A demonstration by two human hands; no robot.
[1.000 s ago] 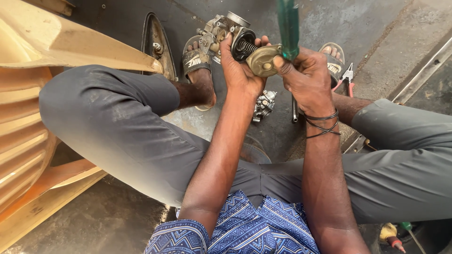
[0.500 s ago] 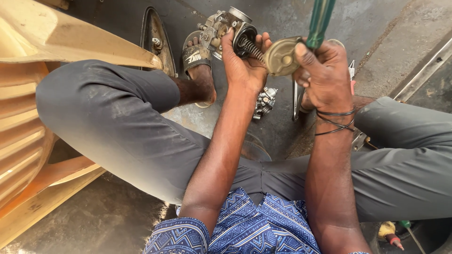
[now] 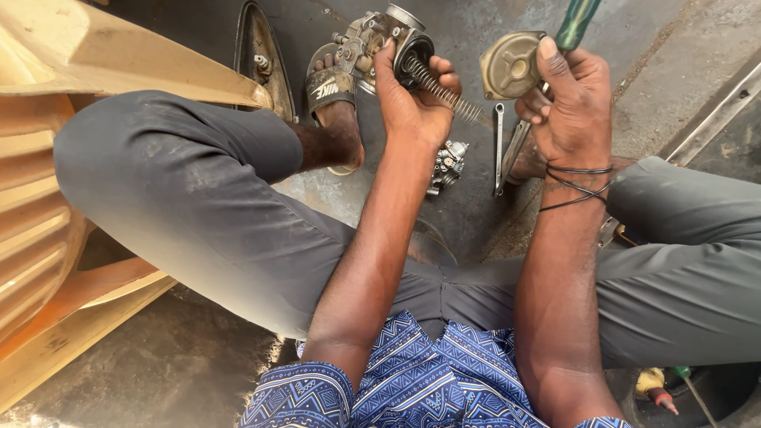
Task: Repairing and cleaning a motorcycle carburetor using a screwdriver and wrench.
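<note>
1 head view, steep downward look, close over hands, knees

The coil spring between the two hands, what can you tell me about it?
The coil spring is a thin, tightly wound metal coil, dull grey. It slants down to the right, one end inside the round opening of the metal carburettor body held by the left hand, the other end free near the round cap in the right hand.

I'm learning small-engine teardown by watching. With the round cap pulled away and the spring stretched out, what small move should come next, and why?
Probably draw the spring fully clear. The left hand grips the carburettor body, the right hand holds the round cap and a green-handled tool, and the spring's far end hangs free, apart from the cap.
</note>
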